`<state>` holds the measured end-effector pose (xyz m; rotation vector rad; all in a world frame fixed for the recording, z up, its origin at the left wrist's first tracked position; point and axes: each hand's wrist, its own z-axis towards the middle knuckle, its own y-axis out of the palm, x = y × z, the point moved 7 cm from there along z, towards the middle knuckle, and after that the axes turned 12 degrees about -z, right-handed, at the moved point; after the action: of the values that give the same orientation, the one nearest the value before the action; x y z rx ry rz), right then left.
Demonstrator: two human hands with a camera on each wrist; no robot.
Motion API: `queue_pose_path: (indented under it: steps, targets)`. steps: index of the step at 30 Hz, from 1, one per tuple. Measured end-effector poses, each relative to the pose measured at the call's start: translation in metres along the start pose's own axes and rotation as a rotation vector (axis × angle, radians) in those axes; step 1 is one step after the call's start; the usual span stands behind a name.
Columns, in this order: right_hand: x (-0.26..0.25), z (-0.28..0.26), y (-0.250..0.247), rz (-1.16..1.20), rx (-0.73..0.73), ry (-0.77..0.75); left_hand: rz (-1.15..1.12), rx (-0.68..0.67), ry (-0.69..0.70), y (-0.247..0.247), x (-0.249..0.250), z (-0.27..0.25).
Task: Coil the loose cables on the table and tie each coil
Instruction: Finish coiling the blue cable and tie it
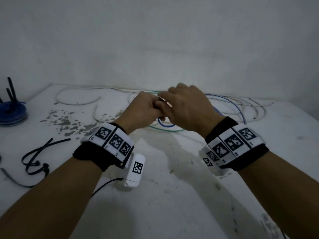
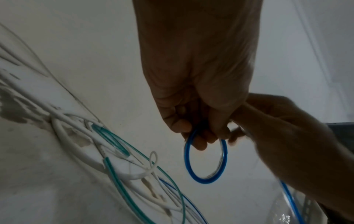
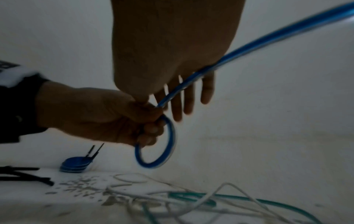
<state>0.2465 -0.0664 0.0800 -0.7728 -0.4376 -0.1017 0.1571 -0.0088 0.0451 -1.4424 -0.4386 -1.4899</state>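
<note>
Blue cable [image 2: 205,159] is held up above the counter [image 1: 172,195], wound into a small round coil that hangs from the left hand [image 1: 143,111]. That hand's grip is clamped on the top of the coil, fingers [image 2: 180,125] curled round the strands, as both wrist views show. The loose run of the same cable leaves the coil and passes across the palm of the right hand [image 1: 189,109], which sits right against the left — its fingers [image 3: 188,97] hang mostly straight in the right wrist view, with the cable lying against them. Whether the thumb and a fingertip pinch the cable is hidden where the two hands meet, so I cannot tell if this grip is closed on it.

Below the hands, on the far half of the counter, lie a green cable [image 1: 165,131] in a wide loop and a tangle of white cables [image 1: 77,100], with more blue cable trailing off to the right side. At the left edge sits a finished blue coil [image 1: 13,112] — flat, stacked turns, with black tie ends sticking up from it. Nearer, several black cable ties [image 1: 37,156] lie loose on the counter. Grey patches of chipped paint [image 1: 65,121] mark the white surface between the ties and the cables.
</note>
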Motion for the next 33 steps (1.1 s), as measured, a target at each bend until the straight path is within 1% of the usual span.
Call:
queue_pose_path:
  steps: [2, 4, 6, 7, 9, 12, 14, 15, 17, 19, 23, 24, 26, 27, 29, 31, 33]
  targets:
    - [0.005, -0.002, 0.011, 0.031, -0.112, 0.083, -0.054, -0.004, 0.027, 0.001, 0.004, -0.001]
    - [0.027, -0.008, 0.012, 0.069, -0.114, 0.207, -0.140, 0.020, 0.034, -0.003, 0.004, -0.006]
    - [0.054, -0.017, 0.009, 0.085, -0.108, 0.329, -0.240, 0.077, 0.008, -0.010, -0.003, -0.010]
    - [0.064, -0.022, 0.009, 0.078, -0.120, 0.354, -0.288, 0.103, -0.004, -0.013, -0.007, -0.011]
    - [0.069, -0.028, 0.010, 0.108, -0.135, 0.346, -0.390, 0.149, -0.016, -0.015, -0.011, -0.009]
    - [0.051, -0.032, 0.014, 0.360, -0.178, 0.323, -0.644, 0.231, -0.040, -0.014, -0.015, -0.004]
    - [0.039, -0.031, 0.020, 0.506, -0.203, 0.303, -0.799, 0.223, -0.049, -0.009, -0.012, 0.001]
    - [0.033, -0.031, 0.023, 0.562, -0.226, 0.288, -0.837, 0.215, -0.052, -0.007, -0.010, 0.003]
    - [0.022, -0.030, 0.028, 0.655, -0.251, 0.286, -0.838, 0.223, -0.059, -0.006, -0.008, 0.007]
    - [0.016, -0.028, 0.029, 0.759, -0.181, 0.358, -0.849, 0.230, -0.057, -0.004, -0.006, 0.010]
    - [0.015, -0.020, 0.018, 0.912, 0.104, 0.553, -0.973, 0.190, -0.054, 0.002, -0.005, 0.012]
    - [0.017, -0.020, 0.018, 0.931, 0.138, 0.591, -0.973, 0.178, -0.060, 0.003, -0.007, 0.013]
    - [0.021, -0.018, 0.021, 0.933, 0.118, 0.593, -0.911, 0.153, -0.072, 0.001, -0.012, 0.012]
    - [0.023, -0.018, 0.023, 0.924, 0.081, 0.563, -0.825, 0.141, -0.074, -0.002, -0.014, 0.011]
    - [0.028, -0.017, 0.028, 0.904, -0.025, 0.487, -0.556, 0.112, -0.048, -0.014, -0.013, 0.008]
    - [0.032, -0.015, 0.028, 0.875, -0.144, 0.401, -0.314, 0.060, 0.022, -0.021, -0.006, 0.007]
    - [0.033, -0.012, 0.029, 0.818, -0.232, 0.332, -0.151, 0.009, 0.091, -0.021, 0.003, 0.009]
